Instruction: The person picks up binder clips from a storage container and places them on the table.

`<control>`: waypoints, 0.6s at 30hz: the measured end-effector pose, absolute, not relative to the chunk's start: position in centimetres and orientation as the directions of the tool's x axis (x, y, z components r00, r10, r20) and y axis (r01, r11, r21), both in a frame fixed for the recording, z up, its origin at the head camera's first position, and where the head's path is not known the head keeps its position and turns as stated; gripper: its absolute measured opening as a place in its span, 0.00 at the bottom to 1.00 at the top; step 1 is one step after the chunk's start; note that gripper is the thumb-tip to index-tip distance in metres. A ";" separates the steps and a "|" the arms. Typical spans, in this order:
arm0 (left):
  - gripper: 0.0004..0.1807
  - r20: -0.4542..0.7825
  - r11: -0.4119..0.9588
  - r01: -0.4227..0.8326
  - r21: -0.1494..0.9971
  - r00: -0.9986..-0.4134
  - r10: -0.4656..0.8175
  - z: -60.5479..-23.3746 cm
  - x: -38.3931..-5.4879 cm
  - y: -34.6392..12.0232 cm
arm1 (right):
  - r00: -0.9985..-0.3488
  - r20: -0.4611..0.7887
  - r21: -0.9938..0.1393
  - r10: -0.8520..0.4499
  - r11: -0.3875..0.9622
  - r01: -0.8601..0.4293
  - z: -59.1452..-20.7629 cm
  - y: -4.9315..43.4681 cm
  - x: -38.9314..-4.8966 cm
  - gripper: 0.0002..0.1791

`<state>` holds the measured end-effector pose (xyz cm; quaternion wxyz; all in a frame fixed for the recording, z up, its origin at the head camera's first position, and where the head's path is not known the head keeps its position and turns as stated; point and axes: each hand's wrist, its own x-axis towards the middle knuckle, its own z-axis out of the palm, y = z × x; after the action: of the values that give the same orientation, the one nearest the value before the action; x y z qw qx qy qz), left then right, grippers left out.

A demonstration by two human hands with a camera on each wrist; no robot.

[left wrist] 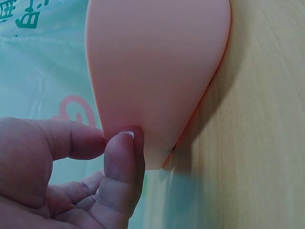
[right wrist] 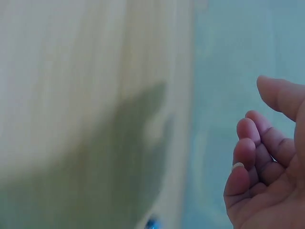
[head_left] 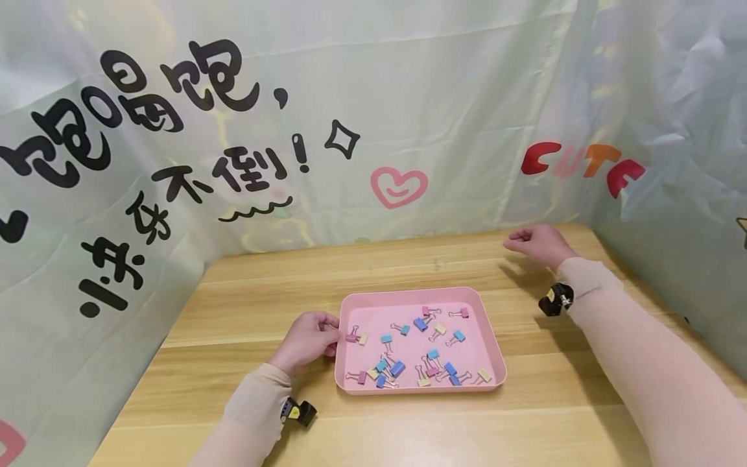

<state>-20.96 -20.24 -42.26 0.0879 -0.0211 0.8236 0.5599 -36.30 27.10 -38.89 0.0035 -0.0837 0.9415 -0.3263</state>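
Observation:
A shallow pink tray (head_left: 408,390) lies on the wooden table, with binder clips in pink, yellow, light blue and blue scattered over its bottom. Among them are a larger blue binder clip (head_left: 397,369) and a pink binder clip (head_left: 463,312). At the tray's left side, my left hand (head_left: 305,342) pinches the wall between thumb and fingers; the left wrist view shows the thumb (left wrist: 119,162) against the tray's outside. Off to the right, beyond the tray's far corner, my right hand (head_left: 539,245) is above the table with loosely bent fingers and nothing in them.
The wooden table (head_left: 262,292) runs back to a printed cloth (head_left: 467,130) that hangs behind it and at both sides. A small blurred blue thing (right wrist: 152,223) shows at the bottom of the right wrist view; I cannot tell what it is.

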 end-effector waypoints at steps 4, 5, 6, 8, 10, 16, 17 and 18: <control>0.10 -0.168 0.368 -0.134 0.920 -0.984 0.061 -42.3 -21.0 -20.2 | -0.964 0.103 -0.614 -0.244 0.747 -0.255 -37.6 23.3 -36.0 0.32; 0.10 -0.169 0.368 -0.136 0.920 -0.984 0.060 -42.3 -21.0 -20.2 | -0.957 0.112 -0.607 -0.266 0.744 -0.278 -37.3 22.3 -35.9 0.31; 0.10 -0.169 0.369 -0.136 0.919 -0.984 0.058 -42.3 -21.0 -20.2 | -0.951 0.115 -0.608 -0.286 0.737 -0.295 -37.0 21.3 -35.7 0.29; 0.10 -0.173 0.369 -0.140 0.919 -0.983 0.056 -42.2 -20.9 -20.2 | -0.939 0.115 -0.610 -0.324 0.723 -0.324 -36.6 19.3 -35.3 0.25; 0.10 -0.176 0.369 -0.144 0.918 -0.983 0.055 -42.1 -20.9 -20.2 | -0.924 0.117 -0.616 -0.364 0.703 -0.355 -36.5 17.4 -34.9 0.22; 0.10 -0.176 0.367 -0.144 0.919 -0.983 0.055 -42.1 -20.9 -20.1 | -0.865 0.121 -0.604 -0.486 0.656 -0.453 -36.6 12.7 -33.2 0.14; 0.10 -0.175 0.367 -0.143 0.919 -0.983 0.055 -42.1 -20.9 -20.1 | -0.856 0.119 -0.598 -0.504 0.652 -0.467 -36.6 12.0 -32.8 0.13; 0.10 -0.173 0.367 -0.141 0.919 -0.983 0.056 -42.1 -20.9 -20.1 | -0.847 0.113 -0.591 -0.520 0.650 -0.478 -36.7 11.4 -32.4 0.13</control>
<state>-20.88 -20.14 -42.08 0.0876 -0.0259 0.8222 0.5618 -32.45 11.44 -36.67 0.0333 -0.2749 0.9076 -0.3155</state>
